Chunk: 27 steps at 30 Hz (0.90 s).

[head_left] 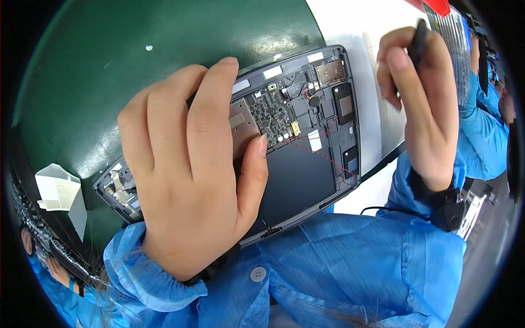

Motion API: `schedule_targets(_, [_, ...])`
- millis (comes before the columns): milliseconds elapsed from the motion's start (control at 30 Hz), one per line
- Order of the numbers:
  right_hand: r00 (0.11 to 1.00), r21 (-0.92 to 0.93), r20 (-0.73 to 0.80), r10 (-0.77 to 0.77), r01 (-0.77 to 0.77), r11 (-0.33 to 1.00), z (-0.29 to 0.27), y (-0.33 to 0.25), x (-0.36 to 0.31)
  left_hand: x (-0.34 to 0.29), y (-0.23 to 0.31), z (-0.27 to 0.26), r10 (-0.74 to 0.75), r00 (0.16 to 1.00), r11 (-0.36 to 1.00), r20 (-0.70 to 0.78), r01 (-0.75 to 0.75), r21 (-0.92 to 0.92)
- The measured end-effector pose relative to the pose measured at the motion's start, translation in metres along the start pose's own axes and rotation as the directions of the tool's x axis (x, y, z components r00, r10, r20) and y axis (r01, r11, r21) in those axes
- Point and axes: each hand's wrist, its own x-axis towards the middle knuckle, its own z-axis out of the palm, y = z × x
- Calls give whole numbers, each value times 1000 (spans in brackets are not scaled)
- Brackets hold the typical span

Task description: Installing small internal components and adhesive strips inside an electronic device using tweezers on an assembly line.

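An opened tablet-like device (298,188) lies in front of me, its inside facing up. It shows a dense circuit board (276,117), a large dark panel and thin red wires (317,153) running to the right edge. My left hand (188,147) rests across its left half, fingers stretched and thumb apart, hiding much of that side. Off the device's right edge, my right hand (429,104) is raised, its fingers closed on a slim black tool (419,42). The tool's lower end is hidden by the fingers, so its exact kind is unclear.
Under the device is a dark green round-edged surface (109,71). A folded white paper piece (57,188) sits at the left. Ribbed clear plastic (455,60) and a red item (437,6) are at the upper right. People in blue sleeves (484,142) work on both sides.
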Motion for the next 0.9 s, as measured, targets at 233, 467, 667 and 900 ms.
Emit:
schedule_targets(233, [976,-369,167,-142,196,909,20,-9,-11,-2,-6,-8,6,993,999,118,-13,53])
schedule_targets(467, [936,-556,314,-160,317,768,16,-18,-4,1,-2,-11,-28,989,997,146,17,77])
schedule_targets(667, [944,-631,307,-118,294,717,17,-26,-5,1,0,-9,-3,989,995,148,-12,98])
schedule_targets(900, [908,-814,417,-43,394,427,25,-72,8,2,0,-2,15,999,997,52,-19,69])
